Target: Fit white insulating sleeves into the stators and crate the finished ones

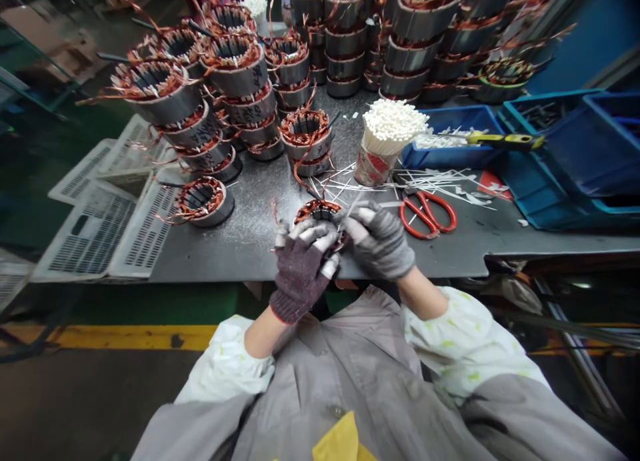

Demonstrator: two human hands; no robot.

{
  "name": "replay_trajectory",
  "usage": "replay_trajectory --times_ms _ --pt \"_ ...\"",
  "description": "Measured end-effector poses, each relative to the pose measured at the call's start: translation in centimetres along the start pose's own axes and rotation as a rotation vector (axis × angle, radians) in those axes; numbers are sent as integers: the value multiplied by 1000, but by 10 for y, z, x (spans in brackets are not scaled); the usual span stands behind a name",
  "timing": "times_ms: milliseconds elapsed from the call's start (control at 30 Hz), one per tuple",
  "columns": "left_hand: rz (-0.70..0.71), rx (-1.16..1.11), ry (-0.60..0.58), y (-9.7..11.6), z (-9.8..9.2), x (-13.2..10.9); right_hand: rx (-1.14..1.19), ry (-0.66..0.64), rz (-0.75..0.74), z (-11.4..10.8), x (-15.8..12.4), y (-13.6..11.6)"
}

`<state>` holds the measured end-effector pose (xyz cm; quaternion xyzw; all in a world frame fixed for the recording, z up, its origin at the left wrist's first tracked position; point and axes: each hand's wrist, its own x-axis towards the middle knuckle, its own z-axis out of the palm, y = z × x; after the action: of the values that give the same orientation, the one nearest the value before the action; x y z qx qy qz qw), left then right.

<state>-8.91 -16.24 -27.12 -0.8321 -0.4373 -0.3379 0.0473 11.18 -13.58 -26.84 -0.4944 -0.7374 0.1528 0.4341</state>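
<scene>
A motor stator [318, 212] with copper windings rests at the near edge of the dark workbench [250, 237]. My left hand [303, 266], in a dark knit glove, wraps its fingers round the stator's near side. My right hand [377, 239], in a grey glove, is closed at the stator's right side and pinches a thin white strip [353, 206]. Both hands partly hide the stator.
Stacks of wound stators [235, 67] fill the back and left of the bench. A can of white sticks [387, 137], red scissors [429, 214] and loose white strips [440, 181] lie to the right. Blue bins [565, 147] stand far right, white plastic crates [100, 207] left.
</scene>
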Motion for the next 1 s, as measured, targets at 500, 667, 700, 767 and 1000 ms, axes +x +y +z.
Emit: replay_trajectory --times_ms 500,667,700,767,1000 --pt "232 61 -238 -36 -21 17 279 -324 -17 9 16 15" --pt "260 -204 -166 -45 -23 16 556 -378 48 -11 20 30" --pt "255 -231 -162 -46 -20 15 571 -290 96 -18 21 35" --pt "254 -222 -133 -43 -15 11 500 30 223 -33 26 48" --pt "222 63 86 -9 0 -3 189 662 304 -69 96 97"
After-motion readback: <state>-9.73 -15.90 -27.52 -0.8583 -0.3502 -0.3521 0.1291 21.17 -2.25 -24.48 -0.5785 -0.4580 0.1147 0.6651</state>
